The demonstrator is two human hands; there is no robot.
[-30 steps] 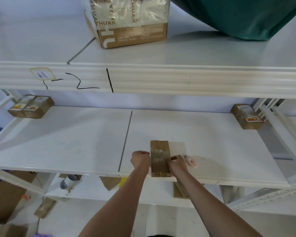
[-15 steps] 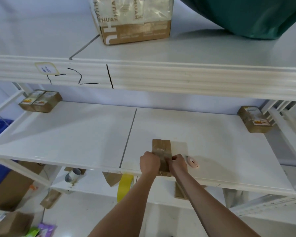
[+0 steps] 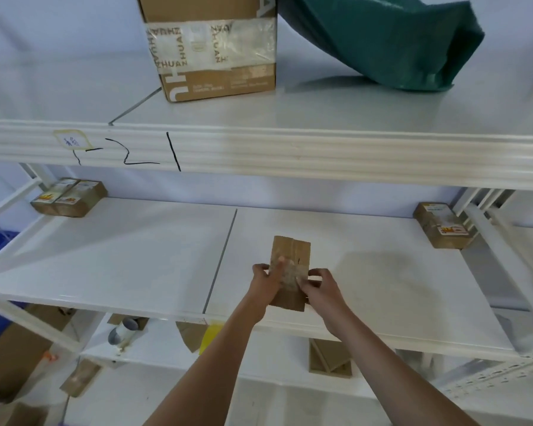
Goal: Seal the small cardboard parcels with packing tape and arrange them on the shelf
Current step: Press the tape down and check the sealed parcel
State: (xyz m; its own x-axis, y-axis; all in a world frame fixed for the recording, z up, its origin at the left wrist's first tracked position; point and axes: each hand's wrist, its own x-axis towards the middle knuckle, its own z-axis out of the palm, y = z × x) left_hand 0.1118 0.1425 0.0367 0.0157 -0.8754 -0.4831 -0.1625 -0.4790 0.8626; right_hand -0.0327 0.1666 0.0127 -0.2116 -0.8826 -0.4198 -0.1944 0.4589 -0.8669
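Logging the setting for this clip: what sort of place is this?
Probably a storeroom or packing area: white metal shelving, small labelled parcels at its ends, a big taped carton on top.

Green cloth (image 3: pixel 391 41) and big carton (image 3: pixel 210 47) cropped above.

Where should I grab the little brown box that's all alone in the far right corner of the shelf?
Probably across the two long sides of the lone parcel, coming from the front left. It lies flat with the shelf frame close on its right, so that side looks cramped. Its narrow width should fit one hand.
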